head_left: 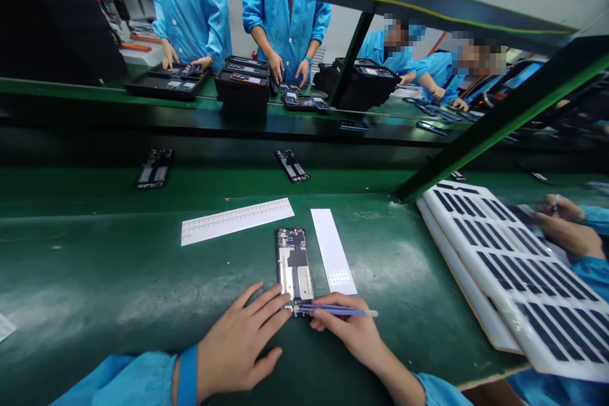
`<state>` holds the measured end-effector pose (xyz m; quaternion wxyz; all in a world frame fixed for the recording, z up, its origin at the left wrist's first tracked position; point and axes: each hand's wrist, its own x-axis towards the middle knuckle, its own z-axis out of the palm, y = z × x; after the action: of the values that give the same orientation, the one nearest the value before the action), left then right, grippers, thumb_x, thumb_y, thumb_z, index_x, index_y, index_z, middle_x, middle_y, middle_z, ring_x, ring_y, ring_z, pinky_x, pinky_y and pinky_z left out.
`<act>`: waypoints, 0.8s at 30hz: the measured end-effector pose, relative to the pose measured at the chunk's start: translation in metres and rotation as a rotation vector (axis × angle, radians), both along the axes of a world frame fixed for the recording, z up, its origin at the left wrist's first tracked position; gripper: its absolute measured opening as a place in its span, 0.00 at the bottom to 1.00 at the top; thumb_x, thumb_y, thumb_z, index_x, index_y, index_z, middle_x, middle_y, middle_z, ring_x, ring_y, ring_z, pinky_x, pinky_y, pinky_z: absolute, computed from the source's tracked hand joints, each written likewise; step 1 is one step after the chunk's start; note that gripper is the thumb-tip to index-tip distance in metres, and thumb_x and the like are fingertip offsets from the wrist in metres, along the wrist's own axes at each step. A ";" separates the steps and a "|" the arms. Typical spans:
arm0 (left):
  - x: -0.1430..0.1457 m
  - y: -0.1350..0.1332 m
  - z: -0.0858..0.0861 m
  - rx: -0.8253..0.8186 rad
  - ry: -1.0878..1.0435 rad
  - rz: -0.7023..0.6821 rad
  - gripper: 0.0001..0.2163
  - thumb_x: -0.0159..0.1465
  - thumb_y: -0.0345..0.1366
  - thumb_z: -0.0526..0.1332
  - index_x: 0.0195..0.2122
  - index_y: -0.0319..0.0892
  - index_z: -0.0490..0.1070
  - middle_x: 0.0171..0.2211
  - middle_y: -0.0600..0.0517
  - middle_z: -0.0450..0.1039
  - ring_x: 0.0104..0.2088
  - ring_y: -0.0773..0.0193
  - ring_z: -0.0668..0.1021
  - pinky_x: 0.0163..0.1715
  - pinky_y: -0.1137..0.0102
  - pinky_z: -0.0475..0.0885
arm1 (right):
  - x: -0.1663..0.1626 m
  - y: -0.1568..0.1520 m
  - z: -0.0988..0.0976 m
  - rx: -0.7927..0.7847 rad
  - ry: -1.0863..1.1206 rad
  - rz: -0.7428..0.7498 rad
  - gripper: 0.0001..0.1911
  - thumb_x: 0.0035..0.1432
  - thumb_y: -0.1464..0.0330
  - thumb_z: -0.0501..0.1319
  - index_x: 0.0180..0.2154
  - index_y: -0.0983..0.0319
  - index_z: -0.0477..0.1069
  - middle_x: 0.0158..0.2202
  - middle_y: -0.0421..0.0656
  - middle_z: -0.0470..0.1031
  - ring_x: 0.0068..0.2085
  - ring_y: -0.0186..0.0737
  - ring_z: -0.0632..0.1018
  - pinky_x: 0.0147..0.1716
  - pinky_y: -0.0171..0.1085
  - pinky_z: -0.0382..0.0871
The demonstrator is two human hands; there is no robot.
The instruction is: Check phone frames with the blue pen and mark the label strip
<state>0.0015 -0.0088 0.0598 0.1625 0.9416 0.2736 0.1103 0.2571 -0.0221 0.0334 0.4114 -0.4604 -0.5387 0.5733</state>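
Note:
An opened phone lies on the green bench in front of me, its circuit board and inner parts showing. Spread flat, my left hand rests beside its lower left edge, fingertips touching it. Between the fingers of my right hand is a pair of purple tweezers, tips at the bottom end of the phone. A white strip with several small round pieces lies just right of the phone. Behind it is a white sheet with rows of small marks.
Two more opened phones lie farther back. White trays of black strips are stacked at right, near another person's hands. A green post slants across the right. Across the bench, people in blue handle phones and black trays.

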 end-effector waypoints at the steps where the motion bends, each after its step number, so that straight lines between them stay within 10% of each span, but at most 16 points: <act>1: 0.000 0.000 0.000 -0.007 0.009 -0.001 0.24 0.65 0.35 0.56 0.62 0.42 0.58 0.64 0.48 0.55 0.63 0.51 0.58 0.63 0.50 0.54 | 0.000 0.000 0.000 0.021 -0.019 0.007 0.11 0.60 0.59 0.69 0.37 0.61 0.78 0.27 0.44 0.78 0.27 0.44 0.79 0.29 0.35 0.76; 24: -0.003 -0.006 -0.017 0.170 0.042 0.039 0.27 0.64 0.36 0.57 0.65 0.47 0.55 0.64 0.54 0.55 0.62 0.53 0.59 0.62 0.57 0.57 | -0.011 0.004 0.008 0.066 -0.080 0.007 0.17 0.61 0.54 0.67 0.34 0.62 0.78 0.25 0.42 0.77 0.25 0.39 0.78 0.27 0.30 0.74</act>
<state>-0.0012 -0.0149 0.0432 0.0742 0.9486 0.2847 0.1166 0.2461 -0.0182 0.0412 0.4023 -0.4671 -0.5751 0.5377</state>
